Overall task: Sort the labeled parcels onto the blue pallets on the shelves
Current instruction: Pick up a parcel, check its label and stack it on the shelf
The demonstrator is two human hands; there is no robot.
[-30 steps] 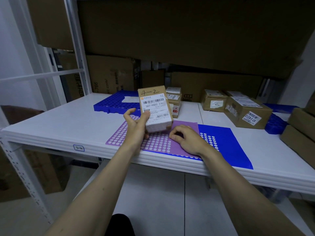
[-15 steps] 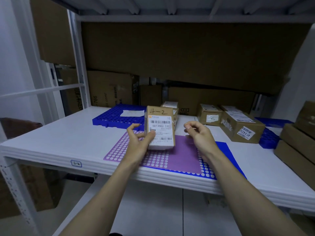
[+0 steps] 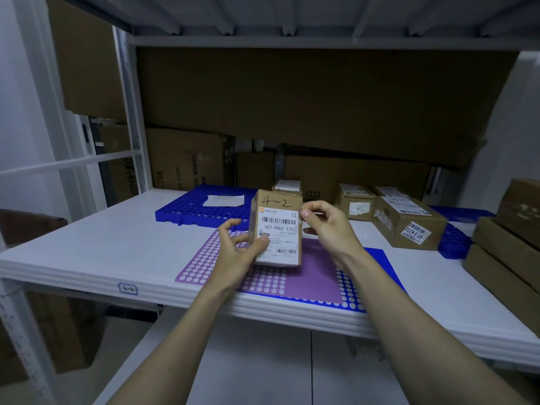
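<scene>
Holding parcel upright, long axis 12–6, left hand clamping its lower-left side, right hand pinching the 2 o'clock corner; blue pallet at 10 o'clock, left hand nearer.

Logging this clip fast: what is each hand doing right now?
Left hand: grips the 4-2 parcel.
Right hand: fingers curled at the parcel's upper right corner; contact cannot be told.
</scene>
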